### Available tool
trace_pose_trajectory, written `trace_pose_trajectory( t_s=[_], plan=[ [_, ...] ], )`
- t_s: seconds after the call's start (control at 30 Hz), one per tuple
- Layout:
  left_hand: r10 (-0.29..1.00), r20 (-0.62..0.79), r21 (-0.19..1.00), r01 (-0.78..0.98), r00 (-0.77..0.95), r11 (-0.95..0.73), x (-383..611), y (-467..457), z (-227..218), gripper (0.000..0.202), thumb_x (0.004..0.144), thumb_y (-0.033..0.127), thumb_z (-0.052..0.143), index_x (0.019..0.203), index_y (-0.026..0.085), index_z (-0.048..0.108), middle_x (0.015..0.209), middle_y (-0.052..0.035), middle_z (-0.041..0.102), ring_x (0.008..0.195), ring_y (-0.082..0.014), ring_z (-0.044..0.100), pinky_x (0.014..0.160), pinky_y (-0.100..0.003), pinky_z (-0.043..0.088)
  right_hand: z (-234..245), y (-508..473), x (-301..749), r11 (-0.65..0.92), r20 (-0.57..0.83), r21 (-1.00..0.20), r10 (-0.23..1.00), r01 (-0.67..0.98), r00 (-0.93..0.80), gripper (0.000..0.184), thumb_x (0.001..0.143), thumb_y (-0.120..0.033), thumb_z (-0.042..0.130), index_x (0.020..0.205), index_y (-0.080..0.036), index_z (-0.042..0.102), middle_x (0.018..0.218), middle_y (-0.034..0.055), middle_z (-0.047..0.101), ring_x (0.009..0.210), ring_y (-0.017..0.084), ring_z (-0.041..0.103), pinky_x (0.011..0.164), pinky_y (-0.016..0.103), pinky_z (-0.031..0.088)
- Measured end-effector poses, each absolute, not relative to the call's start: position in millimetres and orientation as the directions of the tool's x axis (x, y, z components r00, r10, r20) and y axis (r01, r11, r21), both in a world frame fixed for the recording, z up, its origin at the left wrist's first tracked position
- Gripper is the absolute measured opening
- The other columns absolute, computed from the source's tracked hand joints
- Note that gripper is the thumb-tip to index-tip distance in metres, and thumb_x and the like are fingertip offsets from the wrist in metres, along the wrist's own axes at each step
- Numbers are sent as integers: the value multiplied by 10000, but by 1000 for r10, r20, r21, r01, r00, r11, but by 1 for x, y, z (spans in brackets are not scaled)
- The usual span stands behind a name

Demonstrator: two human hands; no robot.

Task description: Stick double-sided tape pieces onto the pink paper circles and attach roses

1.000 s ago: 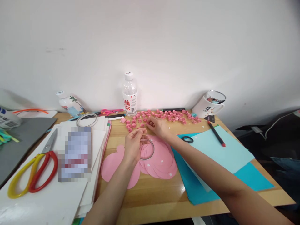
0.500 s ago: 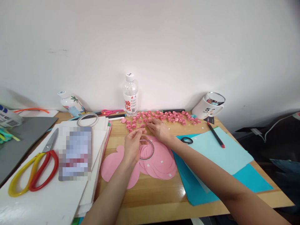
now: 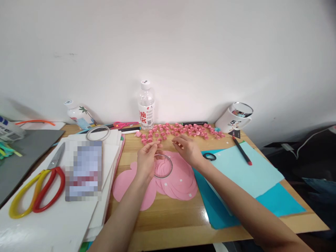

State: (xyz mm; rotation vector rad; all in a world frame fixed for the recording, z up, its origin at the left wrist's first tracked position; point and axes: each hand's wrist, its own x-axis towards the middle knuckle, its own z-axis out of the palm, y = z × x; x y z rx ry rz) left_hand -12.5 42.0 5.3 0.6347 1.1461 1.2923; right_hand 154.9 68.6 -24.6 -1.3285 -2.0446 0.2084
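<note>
My left hand (image 3: 147, 159) is closed, thumb and forefinger pinched together, over the pink paper. Its lower fingers are at a thin ring-shaped tape roll (image 3: 171, 168), which appears held against the palm. My right hand (image 3: 187, 148) hovers to the right, fingertips drawn together; anything between them is too small to make out. Beneath the ring lie overlapping pink paper circles (image 3: 181, 190), some bearing small white squares. More pink paper (image 3: 128, 187) lies left of them, partly behind my left forearm. Many small rolled pink paper roses (image 3: 181, 130) spread beyond my hands.
A plastic bottle (image 3: 146, 110) stands by the wall, a white mug (image 3: 231, 120) to the right. Blue paper (image 3: 283, 199), a red-tipped black marker (image 3: 242, 151) and a black ring (image 3: 209, 156) are at right. Scissors (image 3: 39, 189) and another tape ring (image 3: 98, 133) rest on white sheets (image 3: 65, 224).
My right hand has moved right, away from the roses and my left hand. My left hand has shifted slightly left, the ring with it, so the gap between my fingertips is wider.
</note>
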Motion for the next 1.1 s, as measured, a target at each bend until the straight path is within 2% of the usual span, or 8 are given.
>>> trace_pose_trajectory(
  t_s=[0.17, 0.37, 0.53, 0.63, 0.73, 0.83, 0.9, 1.1],
  plan=[
    [986, -143, 977, -172, -81, 128, -12, 41, 3, 212, 675, 160, 562, 869, 120, 639, 788, -31, 637, 547, -92, 585, 514, -233, 512, -17, 27, 161, 430, 391, -630, 895, 647, -214, 150, 818, -125, 516, 837, -188, 650, 831, 59, 662, 657, 150, 611, 582, 259, 486],
    [987, 32, 966, 249, 159, -71, -10, 37, -1, 232, 672, 221, 627, 889, 144, 650, 748, -29, 650, 629, -131, 598, 585, -239, 480, -23, 16, 169, 396, 348, -737, 917, 548, -195, 189, 805, -107, 484, 845, -199, 645, 841, 51, 679, 701, 153, 623, 572, 256, 496],
    [941, -9, 847, 503, 338, -173, -10, 34, 2, 242, 718, 238, 602, 941, 164, 657, 679, -12, 656, 592, -138, 579, 566, -240, 430, -25, 17, 178, 379, 272, -727, 924, 573, -267, 213, 806, -153, 518, 988, -197, 619, 898, 60, 648, 702, 148, 600, 586, 266, 486],
    [945, -24, 746, 636, 325, -200, -10, 32, 4, 240, 773, 225, 534, 970, 167, 658, 666, -24, 679, 603, -163, 594, 582, -262, 414, -21, 14, 182, 375, 222, -674, 925, 636, -310, 275, 767, -220, 615, 1042, -215, 612, 986, 76, 610, 818, 181, 596, 646, 286, 489],
    [961, 0, 689, 697, 275, -200, -10, 31, 3, 255, 787, 201, 506, 990, 179, 660, 666, -37, 694, 621, -191, 613, 587, -276, 395, -18, 11, 182, 353, 139, -637, 927, 686, -348, 444, 669, -288, 734, 1088, -231, 597, 1030, 80, 577, 912, 224, 580, 719, 326, 492],
    [968, 6, 627, 753, 251, -199, -11, 31, 0, 274, 807, 211, 486, 1023, 186, 652, 688, -60, 702, 647, -220, 625, 580, -285, 370, -18, 10, 181, 323, 103, -634, 936, 702, -338, 543, 628, -268, 767, 1131, -229, 565, 1044, 85, 566, 932, 240, 574, 746, 351, 488],
    [970, -18, 541, 818, 244, -195, -11, 31, 0, 264, 830, 221, 452, 995, 186, 655, 719, -80, 703, 666, -235, 627, 571, -287, 350, -20, 10, 180, 309, 110, -660, 942, 685, -318, 523, 639, -242, 756, 1125, -231, 564, 1030, 79, 573, 888, 225, 582, 714, 339, 490],
    [979, -58, 293, 941, 193, -169, -11, 30, 4, 306, 865, 226, 369, 739, 171, 642, 695, -117, 672, 620, -250, 612, 525, -294, 285, -29, 15, 181, 272, 168, -798, 957, 537, -236, 300, 735, -204, 644, 1034, -217, 618, 896, 41, 560, 656, 129, 556, 579, 272, 490]
  ],
)
